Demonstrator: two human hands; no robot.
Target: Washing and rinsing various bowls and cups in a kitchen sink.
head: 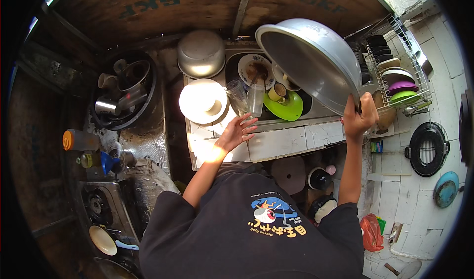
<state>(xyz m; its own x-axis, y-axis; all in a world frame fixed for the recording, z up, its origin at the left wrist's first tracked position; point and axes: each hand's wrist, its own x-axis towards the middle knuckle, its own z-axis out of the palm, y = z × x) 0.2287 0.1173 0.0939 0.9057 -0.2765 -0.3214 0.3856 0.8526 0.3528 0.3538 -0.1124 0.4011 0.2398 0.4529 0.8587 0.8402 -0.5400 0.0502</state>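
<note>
My right hand [360, 116] grips the rim of a large aluminium basin [326, 60], which is tilted up over the right part of the sink [237, 54]. Fingers spread, my left hand [237, 132] is empty, just in front of a clear glass [237, 91] and a clear plastic cup [255, 99]. Behind these lies a flower-rimmed plate [246, 66] with brown food residue. A green plate [292, 108] carries a yellow mug [277, 92]. Sunlight falls on a white lid or plate [192, 101] left of the sink, near an upturned metal pot [202, 53].
At left a black tub [150, 104] holds cups and pots, behind a gas stove [107, 190] with a small pan [102, 240]. A wire dish rack [407, 101] with plates and bowls is at right. The tiled counter edge [277, 142] runs before me.
</note>
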